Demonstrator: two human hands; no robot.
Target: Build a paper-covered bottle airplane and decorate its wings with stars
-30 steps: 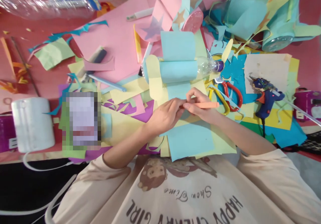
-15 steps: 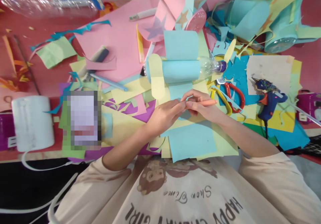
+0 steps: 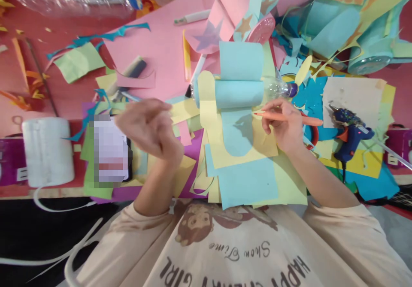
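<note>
the right hand (image 3: 285, 126) is closed on the orange pen (image 3: 273, 116), its tip by the edge of the blue paper (image 3: 236, 134) below the bottle (image 3: 270, 89). the pen should be light, stiff and a bit slippery, best pinched along the barrel, behind the tip. the left hand (image 3: 149, 126) is bunched and blurred near the phone (image 3: 111, 149); cannot tell if it holds anything.

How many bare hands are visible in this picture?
2. The person's bare left hand is blurred, left of centre; the bare right hand, right of centre, holds a slender orange pen. No others show.
</note>
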